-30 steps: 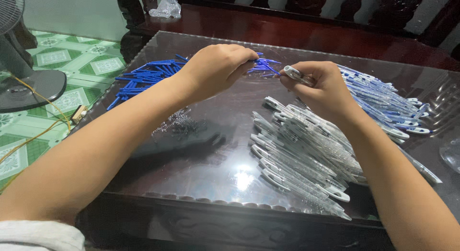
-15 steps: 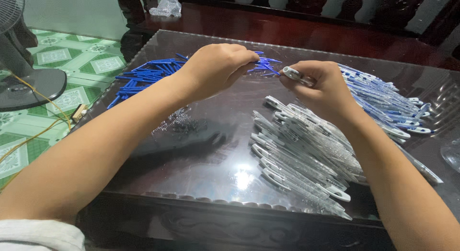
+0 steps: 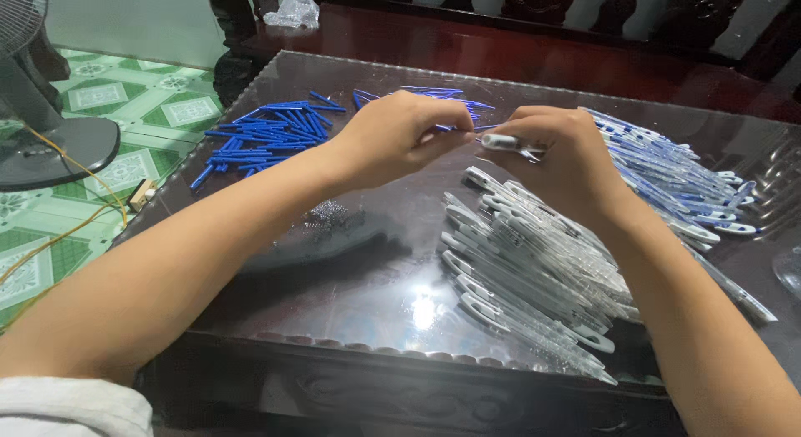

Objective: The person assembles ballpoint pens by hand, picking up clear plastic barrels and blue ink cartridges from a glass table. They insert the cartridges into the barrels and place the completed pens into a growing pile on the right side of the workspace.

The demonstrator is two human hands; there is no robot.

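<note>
Nearest the camera: dark carved edge of the glass-topped table (image 3: 275, 320), both bare forearms reaching in over it.

Just right of centre, a heap of clear pen barrels (image 3: 526, 270) with white clips, lying fanned on the glass. These look empty, no blue inside.

Above the heap, both hands meet. Right hand (image 3: 563, 157) is curled shut around one clear pen barrel (image 3: 507, 142), its pale end poking out leftward between the fingers. Left hand (image 3: 400, 136) is closed in a pinch, fingertips at that open end; a sliver of blue refill (image 3: 444, 129) shows at the pinch, though how far it is into the barrel cannot be told.

Step in hand, by my reading: threading a refill into a barrel. What comes after would call for keeping the thin rod in line with the bore, then pushing it home without bending it.

Farther left: loose scatter of blue refills (image 3: 263, 136) on the glass. Farther right: a second heap, filled pens (image 3: 667, 174) showing blue through the clear bodies.

Beyond: a dark wooden bench (image 3: 517, 45) with a crumpled plastic bag (image 3: 294, 10). A fan base (image 3: 50, 149) stands on the green tiled floor at left.
</note>
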